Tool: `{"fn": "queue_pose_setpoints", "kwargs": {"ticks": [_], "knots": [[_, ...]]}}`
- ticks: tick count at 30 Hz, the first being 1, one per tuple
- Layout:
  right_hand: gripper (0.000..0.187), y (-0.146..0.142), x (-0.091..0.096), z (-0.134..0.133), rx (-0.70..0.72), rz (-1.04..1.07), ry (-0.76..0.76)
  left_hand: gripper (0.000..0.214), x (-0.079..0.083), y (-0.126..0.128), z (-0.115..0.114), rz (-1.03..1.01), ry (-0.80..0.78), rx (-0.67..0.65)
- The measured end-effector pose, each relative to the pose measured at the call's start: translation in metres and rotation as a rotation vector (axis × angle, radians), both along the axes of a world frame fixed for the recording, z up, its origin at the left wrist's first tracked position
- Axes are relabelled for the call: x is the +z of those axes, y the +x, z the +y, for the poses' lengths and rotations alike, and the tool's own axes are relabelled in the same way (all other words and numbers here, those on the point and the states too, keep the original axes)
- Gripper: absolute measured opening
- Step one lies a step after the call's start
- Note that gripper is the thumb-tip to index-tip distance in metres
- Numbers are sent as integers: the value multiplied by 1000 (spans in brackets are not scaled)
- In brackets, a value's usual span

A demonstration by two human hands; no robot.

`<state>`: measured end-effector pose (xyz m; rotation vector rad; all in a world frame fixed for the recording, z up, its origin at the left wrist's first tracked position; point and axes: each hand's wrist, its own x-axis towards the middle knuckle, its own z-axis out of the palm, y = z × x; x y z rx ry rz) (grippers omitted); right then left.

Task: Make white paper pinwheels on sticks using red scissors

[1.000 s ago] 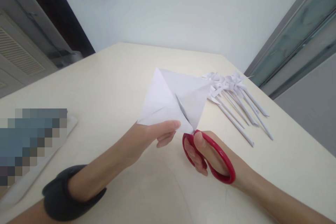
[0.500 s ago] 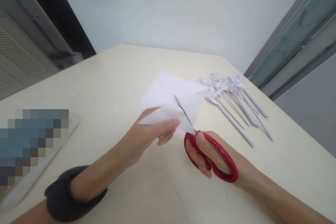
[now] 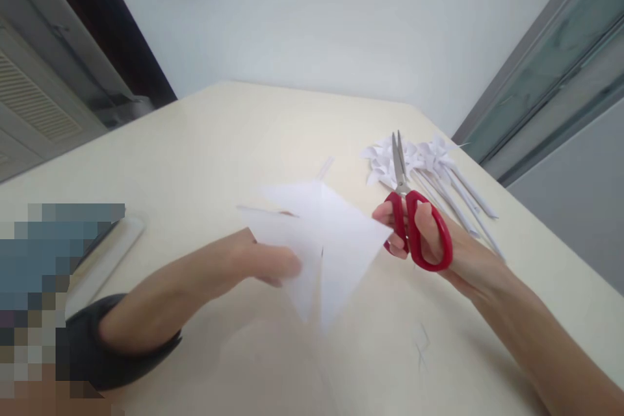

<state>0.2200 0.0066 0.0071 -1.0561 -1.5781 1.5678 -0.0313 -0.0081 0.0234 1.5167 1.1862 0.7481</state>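
Note:
A white sheet of paper (image 3: 344, 244) with slits cut in from its edges is pinched in my left hand (image 3: 268, 263), the thumb lying on top of it. The sheet is blurred by motion. One slit opens toward me and another toward the left. To the right, my right hand (image 3: 429, 227) has its fingers through the handles of red-handled scissors (image 3: 400, 188). Their blades point away from me, slightly apart, with nothing between them. The sheet's right corner comes close to my right fingers.
Several white paper pinwheels (image 3: 433, 155) on rolled paper sticks (image 3: 470, 192) lie at the right of the cream table (image 3: 205, 143). Thin paper slivers (image 3: 422, 351) lie near me. A white edged object (image 3: 110, 263), partly pixelated, rests at the left. A wall (image 3: 292, 19) rises behind.
The scissors have come out of the paper and moved right and up, blades now pointing away. My left hand has moved a little left and lower, and the sheet has turned.

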Motion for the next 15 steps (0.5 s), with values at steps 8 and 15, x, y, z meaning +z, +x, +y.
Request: {"fn": "queue_pose_setpoints", "kwargs": {"ticks": [8,15], "knots": [[19,-34,-12,-18,-276,38,29,17,-7,11,11,-171,-233,-305],[20,-34,-16,-18,-374,115,156,25,-20,27,14,-51,-70,-143]]}}
